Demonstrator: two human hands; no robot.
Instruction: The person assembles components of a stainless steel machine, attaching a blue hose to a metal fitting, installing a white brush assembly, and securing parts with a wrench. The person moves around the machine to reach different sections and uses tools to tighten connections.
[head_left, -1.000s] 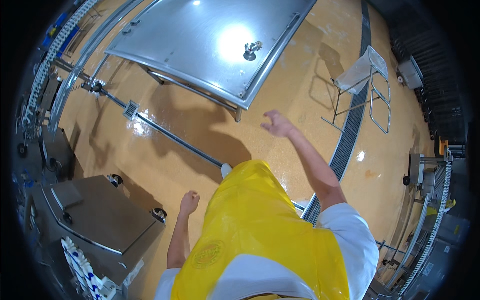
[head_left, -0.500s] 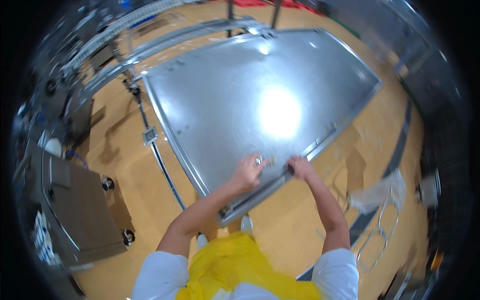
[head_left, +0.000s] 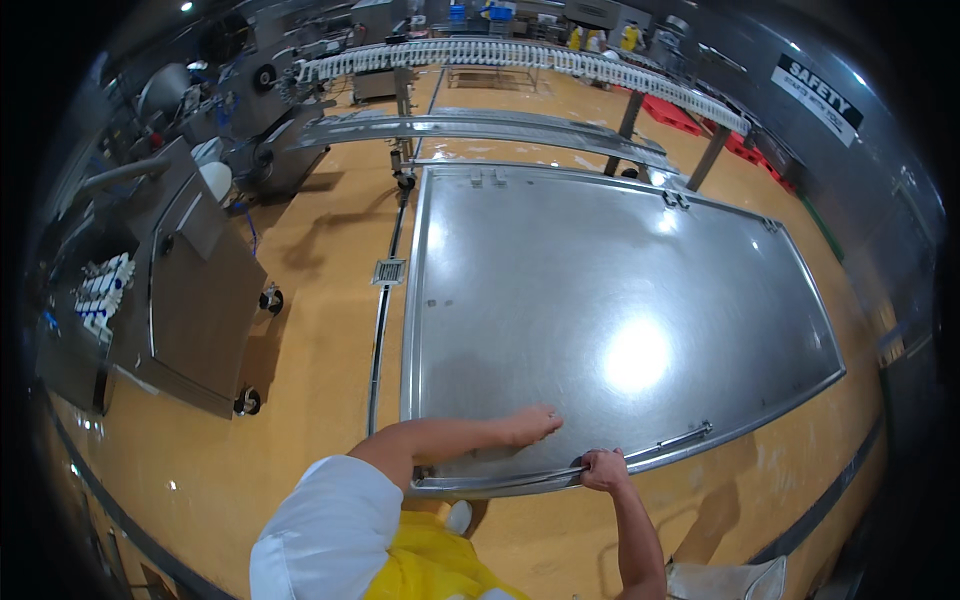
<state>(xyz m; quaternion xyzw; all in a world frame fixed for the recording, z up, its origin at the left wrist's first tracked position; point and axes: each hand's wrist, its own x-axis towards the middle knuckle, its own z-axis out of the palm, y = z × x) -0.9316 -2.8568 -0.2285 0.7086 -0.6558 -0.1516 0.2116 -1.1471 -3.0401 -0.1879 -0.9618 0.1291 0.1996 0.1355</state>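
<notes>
A wide stainless steel table with a raised rim stretches out in front of me. Over its near left part, my left hand is closed low at the surface; whatever its fingers hold is hidden. My right hand is wrapped over the near rim, a dark bit showing at its fingers, palm side out of sight. Just right of it, a thin metal rod lies along the inside of that rim. Small metal hooks sit at the table's far edge.
A steel cabinet on casters stands to the left, near a floor drain. Beyond the table run a metal rail frame and a white roller conveyor. Red pallets lie far right. A pale sheet-like item is low right.
My view has turned and lifted, showing more of the room. The small shiny metal piece at my left fingers is no longer visible. My right hand remains at the near rim.
</notes>
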